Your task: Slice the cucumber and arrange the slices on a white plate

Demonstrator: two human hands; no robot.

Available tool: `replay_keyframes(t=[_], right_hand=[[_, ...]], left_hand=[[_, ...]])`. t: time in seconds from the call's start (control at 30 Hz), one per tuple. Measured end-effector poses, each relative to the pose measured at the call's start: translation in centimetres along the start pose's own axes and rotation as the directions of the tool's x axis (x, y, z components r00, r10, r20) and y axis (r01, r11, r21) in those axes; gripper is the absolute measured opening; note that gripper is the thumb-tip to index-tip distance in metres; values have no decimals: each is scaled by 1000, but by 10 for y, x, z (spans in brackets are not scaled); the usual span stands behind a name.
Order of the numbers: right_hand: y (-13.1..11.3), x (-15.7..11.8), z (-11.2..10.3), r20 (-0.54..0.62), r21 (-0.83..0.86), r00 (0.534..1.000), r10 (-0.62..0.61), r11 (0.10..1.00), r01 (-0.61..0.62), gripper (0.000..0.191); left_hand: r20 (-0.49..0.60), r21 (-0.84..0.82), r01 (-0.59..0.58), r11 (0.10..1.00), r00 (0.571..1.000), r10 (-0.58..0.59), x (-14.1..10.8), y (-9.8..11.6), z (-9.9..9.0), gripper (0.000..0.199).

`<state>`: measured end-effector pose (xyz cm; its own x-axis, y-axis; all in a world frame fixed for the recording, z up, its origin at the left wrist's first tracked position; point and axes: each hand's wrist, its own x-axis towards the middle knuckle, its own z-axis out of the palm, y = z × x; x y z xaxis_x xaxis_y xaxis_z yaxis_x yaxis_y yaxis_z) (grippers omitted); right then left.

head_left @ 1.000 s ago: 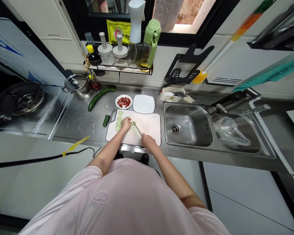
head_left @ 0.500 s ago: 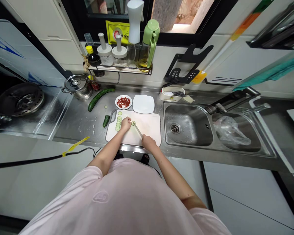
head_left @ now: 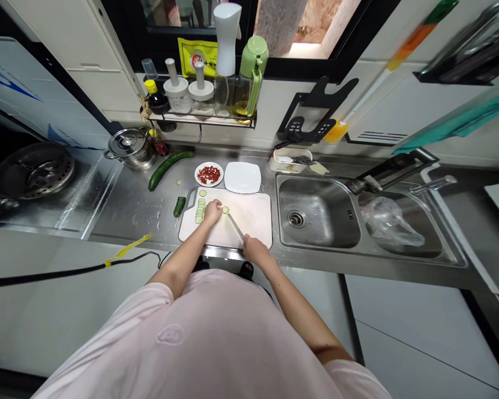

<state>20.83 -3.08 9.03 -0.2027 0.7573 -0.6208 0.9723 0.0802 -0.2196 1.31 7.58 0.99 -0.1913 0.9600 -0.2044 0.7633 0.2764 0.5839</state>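
My right hand (head_left: pixel 255 249) is wrapped around the handle of a knife (head_left: pixel 235 226), its blade pointing up and left over the white cutting board (head_left: pixel 253 213). Close to the knife tip lies a pale green cucumber slice (head_left: pixel 225 210). My left hand (head_left: pixel 212 211) rests on the board just left of that slice, fingers drawn together; whatever they hold is hidden. Left of this hand, several cucumber slices (head_left: pixel 200 210) overlap in a column, with a single slice (head_left: pixel 202 193) above them. A cut cucumber end (head_left: pixel 179 206) sits beside the board's handle.
Behind the board are a plate of chopped red pieces (head_left: pixel 208 174) and a white plate (head_left: pixel 243 177). A whole cucumber (head_left: pixel 170 168) lies near a lidded steel pot (head_left: pixel 131 148). The sink (head_left: pixel 320 213) is right of the board; a seasoning shelf (head_left: pixel 203 118) hangs above.
My right hand and the knife have shifted slightly right and down, away from the slice beside my left hand. My left hand stays nearly in place.
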Motion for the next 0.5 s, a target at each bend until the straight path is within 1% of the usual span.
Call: replay_keyframes(t=[0.3, 0.5], right_hand=[[0, -4, 3, -8, 8, 1000, -2, 1000, 2, 26], [-1, -8, 9, -41, 16, 999, 13, 1000, -12, 27]], left_hand=[[-29, 2, -83, 997, 996, 83, -15, 3, -1, 23], [-19, 4, -78, 997, 997, 78, -19, 6, -3, 24]])
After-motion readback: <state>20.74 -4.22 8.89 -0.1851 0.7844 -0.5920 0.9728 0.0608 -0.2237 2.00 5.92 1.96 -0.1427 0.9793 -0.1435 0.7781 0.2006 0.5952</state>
